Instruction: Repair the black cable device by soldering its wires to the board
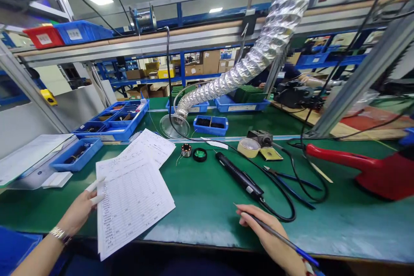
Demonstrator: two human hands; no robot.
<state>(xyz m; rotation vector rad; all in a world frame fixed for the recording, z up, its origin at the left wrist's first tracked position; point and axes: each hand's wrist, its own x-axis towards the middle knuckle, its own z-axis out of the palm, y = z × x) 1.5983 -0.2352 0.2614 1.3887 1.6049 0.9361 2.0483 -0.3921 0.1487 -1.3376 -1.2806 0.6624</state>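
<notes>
My left hand (80,209), with white covers on some fingertips, pinches the left edge of a printed paper sheet (136,202). More papers (155,146) lie under and behind it. In my right hand (258,226) is a thin tool with a dark shaft and blue end (291,246), its fine tip pointing left. A black electric screwdriver (239,177) rests on the green table beyond that hand. Farther back sit a copper-wound motor part (186,150) and a black round housing with a green board (200,154). Blue-handled pliers (294,185) lie to the right.
Blue bins (113,123) stand at the back left, a small blue bin (210,125) at the centre back. A silver duct (233,77) hangs over the table. At the right are a red-handled tool (349,159), cables and a metal post (359,77). Another person's arm shows behind.
</notes>
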